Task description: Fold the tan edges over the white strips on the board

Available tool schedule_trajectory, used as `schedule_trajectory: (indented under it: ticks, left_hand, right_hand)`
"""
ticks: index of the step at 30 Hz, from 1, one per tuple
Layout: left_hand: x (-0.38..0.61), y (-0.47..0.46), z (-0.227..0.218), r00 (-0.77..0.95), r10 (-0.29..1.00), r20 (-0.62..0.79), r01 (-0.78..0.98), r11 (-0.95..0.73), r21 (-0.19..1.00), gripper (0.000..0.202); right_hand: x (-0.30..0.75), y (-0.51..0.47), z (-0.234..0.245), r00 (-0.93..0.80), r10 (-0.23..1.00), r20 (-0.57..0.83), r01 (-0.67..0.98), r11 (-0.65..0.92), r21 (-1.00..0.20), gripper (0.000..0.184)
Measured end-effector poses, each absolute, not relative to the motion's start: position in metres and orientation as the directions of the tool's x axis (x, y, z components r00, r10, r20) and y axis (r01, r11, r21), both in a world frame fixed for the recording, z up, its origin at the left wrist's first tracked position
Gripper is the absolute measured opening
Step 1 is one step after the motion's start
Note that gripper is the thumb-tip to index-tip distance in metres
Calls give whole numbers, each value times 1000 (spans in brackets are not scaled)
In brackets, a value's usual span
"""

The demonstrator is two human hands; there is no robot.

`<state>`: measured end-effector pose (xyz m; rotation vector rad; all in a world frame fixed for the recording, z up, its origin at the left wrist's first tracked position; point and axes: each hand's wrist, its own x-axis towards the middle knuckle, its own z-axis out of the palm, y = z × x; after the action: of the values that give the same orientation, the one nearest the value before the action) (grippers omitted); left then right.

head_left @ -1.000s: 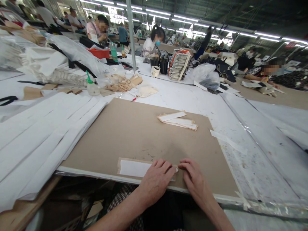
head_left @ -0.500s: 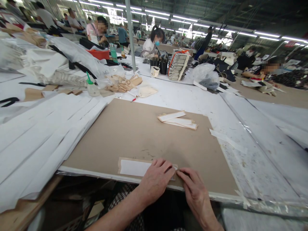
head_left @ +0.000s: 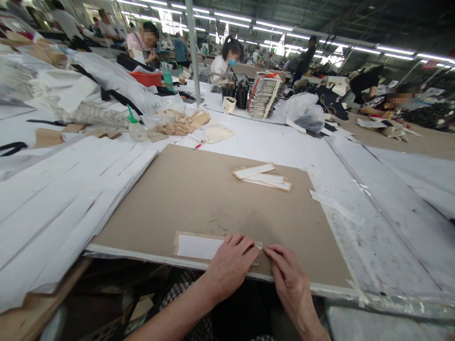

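A flat strip [head_left: 199, 247], white on top with a tan border, lies along the near edge of a brown board [head_left: 199, 189]. My left hand [head_left: 232, 265] rests over its right half, fingers bent together and pressing it down. Just past the strip's right end, my right hand [head_left: 289, 277] has thumb and forefinger pinched together. Whatever is between those fingertips is too small to make out. At the strip's right corner a bit of the white layer shows by my left fingertips. Further back on the board lie several similar strips [head_left: 263, 179], overlapping.
Long white sheets [head_left: 67, 203] are stacked at the left. Behind the board are a glue bottle [head_left: 135, 128] with a green nozzle, tan pieces [head_left: 183, 121], a red-tipped tool [head_left: 197, 146] and a tied stack [head_left: 266, 97]. A metal post [head_left: 194, 57] rises there. Co-workers sit beyond.
My right fingertips have shifted slightly right, away from the strip's end. My left hand and the strip stay in place. In the background, people at the right have moved.
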<state>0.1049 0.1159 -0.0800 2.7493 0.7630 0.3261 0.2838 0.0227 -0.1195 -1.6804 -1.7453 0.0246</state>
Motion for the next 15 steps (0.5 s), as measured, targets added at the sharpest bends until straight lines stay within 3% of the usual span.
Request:
schedule_trajectory:
  ticks: [8, 15]
  left_hand:
    - [105, 115, -80, 833, 530, 159, 467, -827, 311, 15]
    - [105, 116, -81, 836, 525, 161, 463, -831, 308, 14]
  right_hand:
    - [281, 26, -119, 2, 877, 480, 918, 189, -349, 36]
    - [270, 18, -115, -90, 901, 425, 976, 165, -144, 40]
